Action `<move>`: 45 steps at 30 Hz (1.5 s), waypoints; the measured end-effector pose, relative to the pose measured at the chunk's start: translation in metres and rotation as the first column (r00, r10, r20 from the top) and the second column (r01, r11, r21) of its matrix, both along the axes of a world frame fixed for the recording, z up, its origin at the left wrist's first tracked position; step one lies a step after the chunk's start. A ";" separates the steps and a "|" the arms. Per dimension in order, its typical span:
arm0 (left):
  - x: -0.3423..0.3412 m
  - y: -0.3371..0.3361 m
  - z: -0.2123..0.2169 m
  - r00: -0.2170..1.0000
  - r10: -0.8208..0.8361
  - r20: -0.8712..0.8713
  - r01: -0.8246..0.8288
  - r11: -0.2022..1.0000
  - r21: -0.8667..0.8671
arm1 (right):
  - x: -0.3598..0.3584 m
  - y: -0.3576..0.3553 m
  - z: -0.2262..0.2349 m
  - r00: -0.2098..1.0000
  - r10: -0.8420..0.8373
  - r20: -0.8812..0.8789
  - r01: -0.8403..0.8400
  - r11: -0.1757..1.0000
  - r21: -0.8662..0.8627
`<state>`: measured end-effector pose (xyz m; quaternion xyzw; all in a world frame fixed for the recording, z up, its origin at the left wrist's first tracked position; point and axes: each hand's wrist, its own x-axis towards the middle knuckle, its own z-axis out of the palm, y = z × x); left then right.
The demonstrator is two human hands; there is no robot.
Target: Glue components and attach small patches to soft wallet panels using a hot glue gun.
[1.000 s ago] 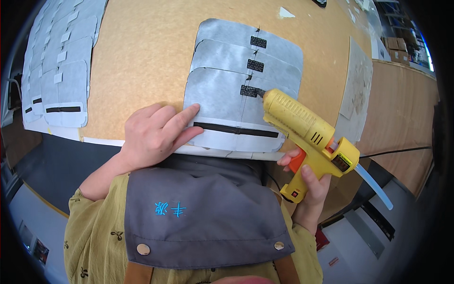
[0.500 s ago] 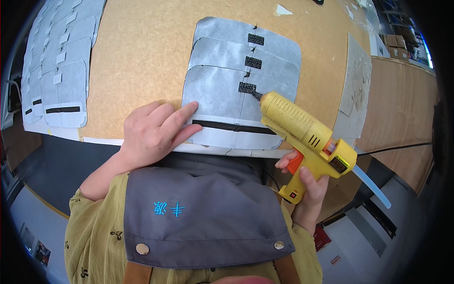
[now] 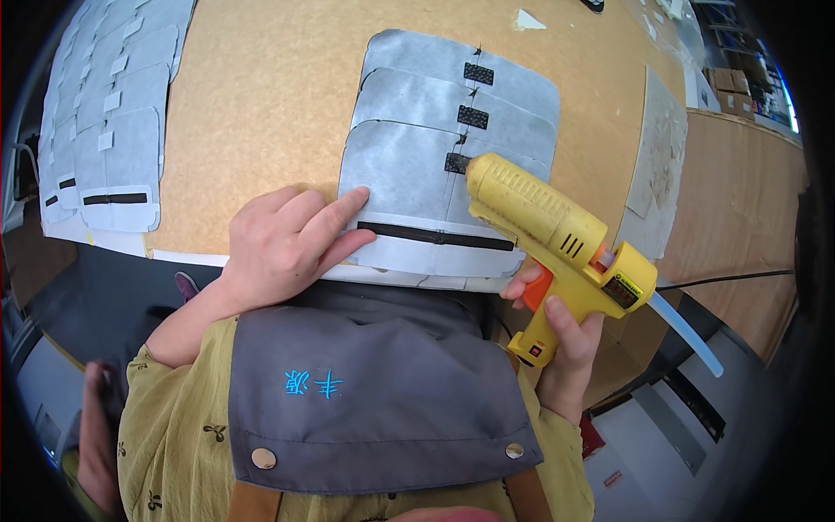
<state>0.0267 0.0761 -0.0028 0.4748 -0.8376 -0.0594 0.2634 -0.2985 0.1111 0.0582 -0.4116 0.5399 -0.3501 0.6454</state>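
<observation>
My right hand grips a yellow hot glue gun, with fingers at its orange trigger. A pale glue stick sticks out of its back end. The gun's front end is raised over the nearest black textured patch on a stack of grey fabric panels; the gun body hides the nozzle tip. The panels overlap in steps, each showing a black patch. My left hand lies at the front panel's left edge, index finger extended and thumb apart, beside a black strip.
Overlapping grey panels with white tabs lie at the table's left. A worn grey board lies right, with a black cord running beyond it. Another person's arm shows at lower left. A white scrap lies at the far side.
The glue gun has shifted slightly left and up, and its nozzle is now hidden over the nearest patch. Another person's arm and shoe have appeared at the left. My left hand barely moved.
</observation>
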 end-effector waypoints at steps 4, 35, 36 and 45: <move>0.001 -0.002 0.000 1.000 -0.003 0.008 0.003 1.000 0.021 | 0.000 0.000 -0.001 0.999 -0.005 0.050 0.005 1.000 0.002; 0.000 -0.002 0.001 1.000 -0.004 -0.009 0.004 1.000 0.024 | -0.002 0.000 -0.001 1.000 0.020 -0.008 -0.020 0.999 0.024; 0.000 -0.002 0.000 1.000 -0.003 -0.010 0.003 1.000 0.025 | -0.002 0.002 -0.002 1.000 -0.024 0.014 0.024 1.000 0.014; 0.001 -0.001 -0.001 0.999 -0.024 -0.029 0.025 0.999 0.021 | -0.012 0.009 -0.002 0.993 -0.117 0.029 0.116 0.993 0.010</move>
